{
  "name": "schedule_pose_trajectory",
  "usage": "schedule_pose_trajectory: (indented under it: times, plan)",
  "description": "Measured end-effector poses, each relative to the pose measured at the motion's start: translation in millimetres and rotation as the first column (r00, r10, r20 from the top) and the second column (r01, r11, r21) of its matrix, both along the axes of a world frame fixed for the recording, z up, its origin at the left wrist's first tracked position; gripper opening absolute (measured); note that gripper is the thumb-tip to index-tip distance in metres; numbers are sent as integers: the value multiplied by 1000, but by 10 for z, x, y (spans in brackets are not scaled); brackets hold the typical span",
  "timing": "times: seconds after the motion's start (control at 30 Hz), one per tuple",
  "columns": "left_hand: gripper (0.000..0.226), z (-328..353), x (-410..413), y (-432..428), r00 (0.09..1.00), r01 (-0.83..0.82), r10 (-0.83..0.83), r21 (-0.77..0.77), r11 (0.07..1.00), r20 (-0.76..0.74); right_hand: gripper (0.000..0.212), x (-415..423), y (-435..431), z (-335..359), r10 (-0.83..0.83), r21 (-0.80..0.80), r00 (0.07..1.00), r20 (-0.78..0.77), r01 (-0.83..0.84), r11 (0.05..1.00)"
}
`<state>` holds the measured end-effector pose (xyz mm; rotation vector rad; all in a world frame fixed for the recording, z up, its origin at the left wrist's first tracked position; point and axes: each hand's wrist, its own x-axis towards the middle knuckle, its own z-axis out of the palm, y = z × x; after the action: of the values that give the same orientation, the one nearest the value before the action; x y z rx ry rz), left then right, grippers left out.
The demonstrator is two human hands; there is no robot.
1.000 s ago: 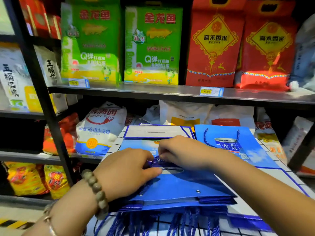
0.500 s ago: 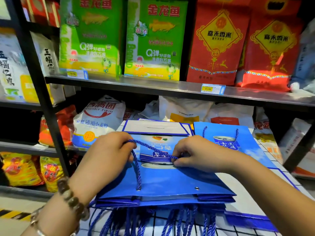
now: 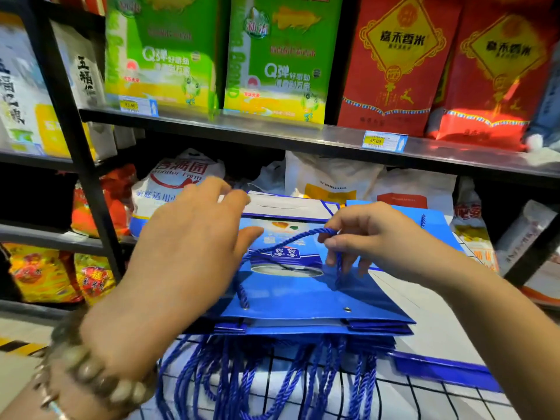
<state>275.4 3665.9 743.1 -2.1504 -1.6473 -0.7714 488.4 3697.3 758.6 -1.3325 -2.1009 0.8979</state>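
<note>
Shop shelving fills the upper half of the frame: green rice bags point(image 3: 278, 56) and red rice bags point(image 3: 394, 62) stand on a metal shelf point(image 3: 272, 133), with a white flour sack point(image 3: 172, 183) on the level below. At lower centre a flat-folded blue paper bag point(image 3: 303, 298) lies on top of a stack point(image 3: 378, 330) of the same bags, whose loose cords point(image 3: 242, 377) hang towards the bottom edge. I judge this bag to be light and fairly stiff. Its glossy card would slide easily on the bag beneath and crease if pinched mid-panel. The rope handle point(image 3: 291, 237) is soft twisted cord run through eyelets near the bag's near edge. I reckon it is the safest place to take hold, or else the folded rim by those eyelets. Right of centre, the right hand point(image 3: 378, 241) has its grip closed on the rope handle. Thumb and forefinger pinch the top of the loop and raise it in an arch off the printed face, while the other fingers curl down close to the card. Left of centre, the left hand point(image 3: 181, 268) is blurred. Its grip is released, fingers spread and loosely bent above the bag's far left corner, holding nothing I can see. I cannot tell whether its thumb touches the paper.
</note>
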Motion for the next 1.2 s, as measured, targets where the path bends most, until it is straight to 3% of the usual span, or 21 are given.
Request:
schedule_pose_trajectory:
  times: [0.03, 0.1, 0.2, 0.3, 0.5, 0.6, 0.77, 0.83, 0.9, 1.0, 1.1, 1.2]
  plan:
    - [37, 59, 65, -96, 993, 71, -74, 33, 997, 96, 17, -15, -26, -2, -4, -18, 999, -52, 3, 1000]
    - [50, 90, 215, -220, 965, 163, -131, -127, 978, 226, 14, -48, -54, -7, -19, -53, 987, -160, 10, 999]
    - [47, -60, 431, -235, 954, 243, -160, -340, 908, 254, 10, -87, -66, -39, -47, -110, 964, -262, 18, 994]
    - [35, -208, 534, -150, 952, 262, -163, -411, 873, 260, 10, -108, -85, -85, -79, -170, 939, -334, 22, 985]
    - [38, -322, 638, -101, 932, 294, -183, -358, 886, 314, 12, -93, -89, -202, -169, -216, 895, -412, 84, 973]
    - [41, -379, 602, -57, 891, 321, -162, -337, 885, 424, 25, -20, -77, -280, -171, 5, 954, -246, 178, 984]
    - [44, -449, 510, 25, 747, 417, -116, -326, 848, 654, 28, 28, -196, -347, 77, 359, 997, -10, -69, 931]
    - [35, -460, 510, 20, 681, 483, -113, -328, 812, 723, 36, 29, -225, -373, 171, 367, 984, 40, -174, 914]
    - [26, -467, 519, 8, 618, 557, -114, -331, 762, 778, 39, 17, -240, -380, 243, 263, 970, -31, -227, 938]
    - [35, -474, 508, 3, 561, 598, -101, -318, 736, 822, 32, -7, -239, -394, 178, 155, 957, -228, -145, 977]
    - [58, -459, 509, -26, 525, 610, -82, -307, 730, 847, 24, -17, -249, -430, 160, 208, 946, -282, -102, 973]
    - [55, -447, 540, -32, 504, 616, -78, -294, 731, 860, 12, 6, -265, -462, 154, 189, 918, -366, -89, 978]
